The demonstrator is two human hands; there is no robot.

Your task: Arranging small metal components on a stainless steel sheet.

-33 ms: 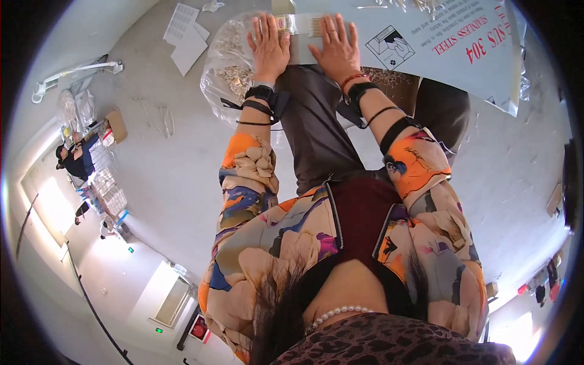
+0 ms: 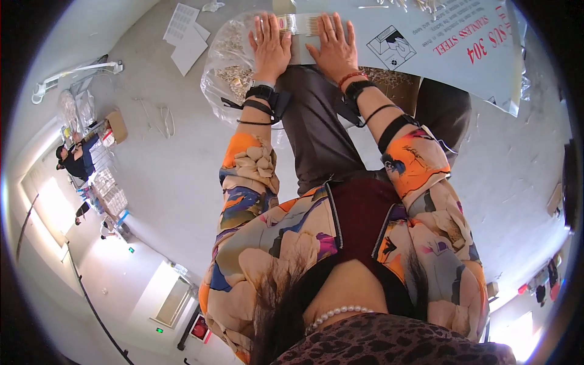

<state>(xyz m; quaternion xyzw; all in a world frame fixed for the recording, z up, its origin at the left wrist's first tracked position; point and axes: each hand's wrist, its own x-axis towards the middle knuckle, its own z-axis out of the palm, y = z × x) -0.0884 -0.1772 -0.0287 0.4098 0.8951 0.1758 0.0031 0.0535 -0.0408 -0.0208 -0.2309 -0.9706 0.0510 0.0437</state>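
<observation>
The floor [image 2: 164, 176] is pale grey concrete, lit brightly and evenly. White sheets of paper [image 2: 185, 38] lie scattered on it, near a small open cardboard box [image 2: 117, 126]. Farther off, another person [image 2: 76, 161] works beside stacked goods, and strong glare falls through a doorway [image 2: 52, 207].

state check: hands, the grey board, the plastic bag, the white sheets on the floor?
left hand: flat, palm down on the board
right hand: flat, palm down on the board
board: lying flat, printed side up, pressed by both hands
plastic bag: on the floor, filled with small pale pieces; whether it is open cannot be told
white sheets: loose, flat on the floor
</observation>
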